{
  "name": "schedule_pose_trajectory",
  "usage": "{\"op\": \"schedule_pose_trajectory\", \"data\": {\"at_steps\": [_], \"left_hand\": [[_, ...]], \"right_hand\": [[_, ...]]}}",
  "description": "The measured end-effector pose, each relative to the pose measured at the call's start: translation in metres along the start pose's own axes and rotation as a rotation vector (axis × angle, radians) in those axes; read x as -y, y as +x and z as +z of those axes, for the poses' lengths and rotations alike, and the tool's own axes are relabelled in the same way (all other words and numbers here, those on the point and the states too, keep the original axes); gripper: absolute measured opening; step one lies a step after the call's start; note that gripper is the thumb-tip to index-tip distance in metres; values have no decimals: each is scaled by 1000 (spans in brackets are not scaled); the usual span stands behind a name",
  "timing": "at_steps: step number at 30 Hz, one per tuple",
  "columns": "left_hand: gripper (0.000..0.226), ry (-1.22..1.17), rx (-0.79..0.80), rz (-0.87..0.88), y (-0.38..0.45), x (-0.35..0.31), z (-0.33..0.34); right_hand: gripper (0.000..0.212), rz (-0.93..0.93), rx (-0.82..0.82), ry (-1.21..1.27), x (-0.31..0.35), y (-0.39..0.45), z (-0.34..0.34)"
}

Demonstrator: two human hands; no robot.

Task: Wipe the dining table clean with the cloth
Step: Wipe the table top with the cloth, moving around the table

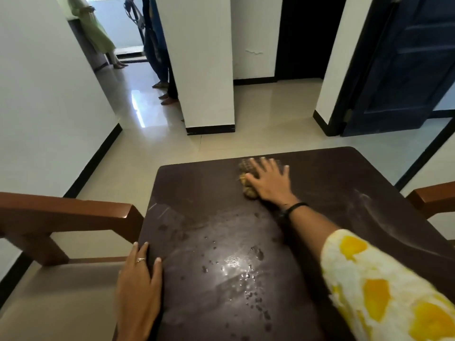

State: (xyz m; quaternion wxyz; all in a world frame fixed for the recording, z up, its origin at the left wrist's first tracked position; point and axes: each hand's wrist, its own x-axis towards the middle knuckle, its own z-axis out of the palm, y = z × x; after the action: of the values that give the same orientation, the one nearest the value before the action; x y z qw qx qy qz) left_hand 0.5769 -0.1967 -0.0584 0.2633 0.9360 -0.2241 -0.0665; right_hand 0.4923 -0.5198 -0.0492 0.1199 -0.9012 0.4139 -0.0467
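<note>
The dark brown dining table (246,230) is filling the lower middle of the view, its top showing water droplets and a wet sheen toward 6 o'clock and pale dusty streaks toward 3 o'clock. A wooden chair (66,212) is standing at 9 o'clock, its backrest just beside the table's left edge, and another chair's rail (433,195) is showing at 3 o'clock. The right arm, in a white sleeve with yellow patches (384,286), is reaching from 5 o'clock across the table toward 12 o'clock. The left hand (139,289) is lying flat at 7 o'clock, fingers extended and grasping nothing, its fingertips resting on the table's left edge; a ring is sitting on one finger. The right hand (269,182) is pressing palm-down with fingers spread on the cloth (247,179), not closed around it, near the table's far edge at about 1 o'clock. The cloth is tan, bunched, and peeking out on the hand's left side, touching the tabletop. A dark band (295,207) is circling the right wrist. Beyond the table at 11 o'clock, people's legs and bare feet are showing on the glossy floor (258,114).
</note>
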Motion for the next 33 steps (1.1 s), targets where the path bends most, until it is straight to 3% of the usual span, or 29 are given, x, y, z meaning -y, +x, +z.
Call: {"op": "schedule_pose_trajectory", "data": {"at_steps": [4,7,15,19,33], "left_hand": [[55,-72,-30,-85,-4,-7,-1],[58,-115,-18,-110,-4,-2,-3],[53,-275,-7,-164,-1,2,-8],[53,-324,10,-172,0,2,-9],[43,-510,-127,-270,-4,-2,-13]], "right_hand": [[60,318,-70,10,-36,5,-12],[60,412,-92,37,-1,14,-4],[61,33,1,-18,176,33,45],[61,-92,23,-37,228,19,61],[63,-400,26,7,210,-91,69]]}}
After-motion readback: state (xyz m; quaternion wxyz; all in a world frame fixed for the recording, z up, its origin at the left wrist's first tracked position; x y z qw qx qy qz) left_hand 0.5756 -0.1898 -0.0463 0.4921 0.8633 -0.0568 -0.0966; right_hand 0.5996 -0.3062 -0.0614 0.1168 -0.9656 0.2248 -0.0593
